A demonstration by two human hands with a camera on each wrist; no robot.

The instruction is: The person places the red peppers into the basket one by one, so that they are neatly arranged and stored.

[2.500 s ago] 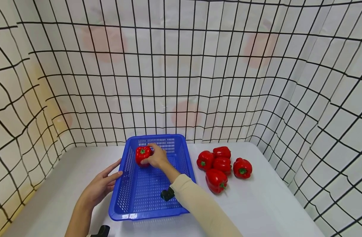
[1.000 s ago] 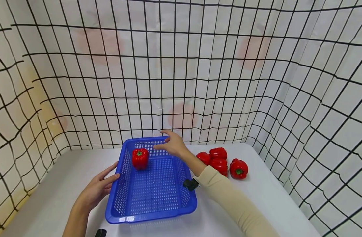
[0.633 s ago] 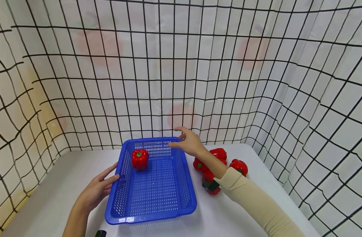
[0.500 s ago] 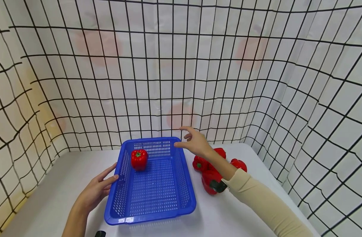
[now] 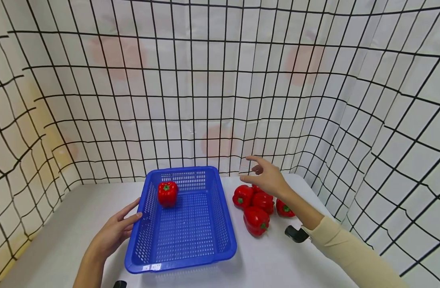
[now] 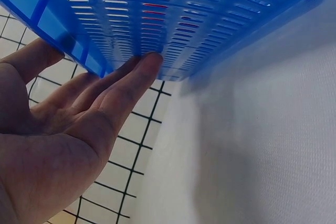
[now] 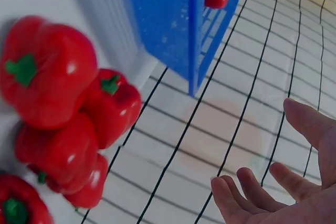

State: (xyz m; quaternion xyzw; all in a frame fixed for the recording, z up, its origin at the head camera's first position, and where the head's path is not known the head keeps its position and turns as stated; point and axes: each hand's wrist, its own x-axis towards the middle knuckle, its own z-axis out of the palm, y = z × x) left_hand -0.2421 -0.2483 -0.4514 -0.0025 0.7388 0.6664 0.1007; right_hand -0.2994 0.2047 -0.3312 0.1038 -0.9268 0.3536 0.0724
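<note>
A blue plastic basket (image 5: pixel 191 240) stands on the white table, with one red bell pepper (image 5: pixel 167 194) upright near its far left corner. My left hand (image 5: pixel 113 232) touches the basket's left side. In the left wrist view its fairly straight fingers (image 6: pixel 126 87) rest against the slotted outer wall, the thumb near the rim. My right hand (image 5: pixel 268 178) is in the air with nothing in it, thumb and index finger spread, above the back of a group of red peppers (image 5: pixel 256 221). It partly hides the rearmost pepper (image 7: pixel 90 184), which the right wrist view shows.
Black netting (image 5: pixel 194 80) over white sheeting encloses the table's back and sides. One pepper (image 5: pixel 284 209) lies right of the group, partly behind the right forearm. White table surface (image 5: pixel 93 200) shows left of the basket.
My right hand let go of the pepper in the basket, then moved right, out over the basket's right rim to above the other peppers. The left hand stays at the basket's side.
</note>
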